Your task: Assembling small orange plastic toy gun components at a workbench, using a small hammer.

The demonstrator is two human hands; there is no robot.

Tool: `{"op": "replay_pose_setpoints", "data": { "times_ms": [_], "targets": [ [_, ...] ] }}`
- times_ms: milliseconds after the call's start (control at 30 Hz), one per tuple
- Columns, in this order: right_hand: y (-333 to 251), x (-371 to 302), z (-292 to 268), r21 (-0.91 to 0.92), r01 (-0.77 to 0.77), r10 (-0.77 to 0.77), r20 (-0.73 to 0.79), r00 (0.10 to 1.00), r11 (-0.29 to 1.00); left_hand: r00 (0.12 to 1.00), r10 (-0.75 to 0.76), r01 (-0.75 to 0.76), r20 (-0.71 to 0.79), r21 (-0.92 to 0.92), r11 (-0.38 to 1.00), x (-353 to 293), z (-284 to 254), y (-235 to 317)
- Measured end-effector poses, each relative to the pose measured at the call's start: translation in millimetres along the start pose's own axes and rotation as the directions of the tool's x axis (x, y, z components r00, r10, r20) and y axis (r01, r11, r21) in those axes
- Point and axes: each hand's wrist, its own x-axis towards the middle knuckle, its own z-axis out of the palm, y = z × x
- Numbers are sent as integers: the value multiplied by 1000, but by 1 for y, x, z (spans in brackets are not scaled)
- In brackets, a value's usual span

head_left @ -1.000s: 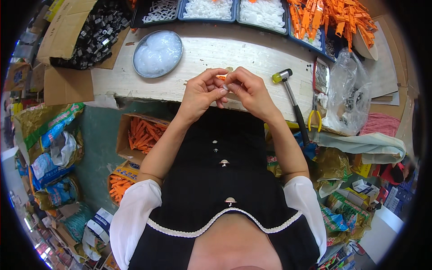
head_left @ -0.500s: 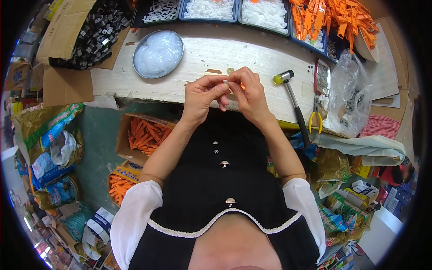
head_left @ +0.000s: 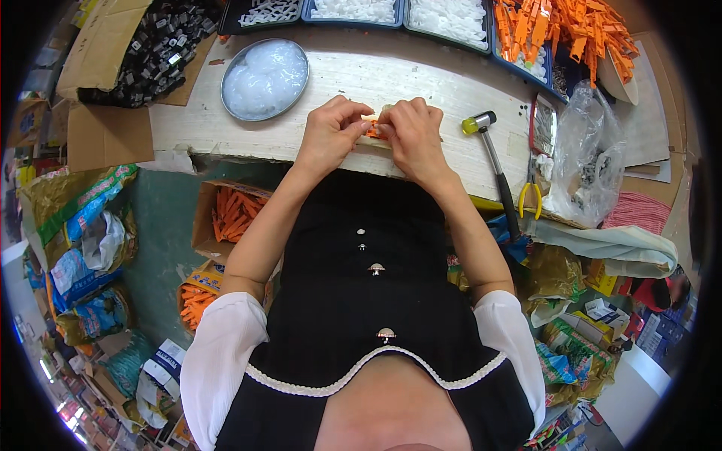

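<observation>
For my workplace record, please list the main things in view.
Orange piece: one, orange, between hands
Workbench: one, whitish, centre
Dish: one, grey, left
Hammer: one, yellow-black, right
Pliers: one, yellow-handled, beside hammer
Trays: at least four, dark, top
Orange parts: many, orange, upper right
Black parts: many, black, upper left
Plastic bag: one, clear, right
Orange-filled boxes: two, brown, lower left
Left hand: one, beside piece
Right hand: one, beside piece
</observation>
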Motion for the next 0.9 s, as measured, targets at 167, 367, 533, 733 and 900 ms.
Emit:
{"op": "replay_pose_setpoints", "data": {
  "times_ms": [167,367,533,733,900],
  "targets": [
    [3,-1,10,-140,44,-41,26,999,989,999,21,-27,47,136,990,5,0,-1],
    [10,0,1,-86,63,-64,-11,998,994,994,18,-52,112,307,950,16,-1,10],
    [35,-5,-43,373,-216,276,-118,954,902,959,-12,-185,284,657,731,35,2,27],
    [70,-37,-71,511,-372,501,-139,854,775,932,-36,-215,361,628,748,81,10,61],
    [70,-44,-78,489,-350,472,-150,869,799,842,478,-478,251,757,446,180,36,61]
  ]
}}
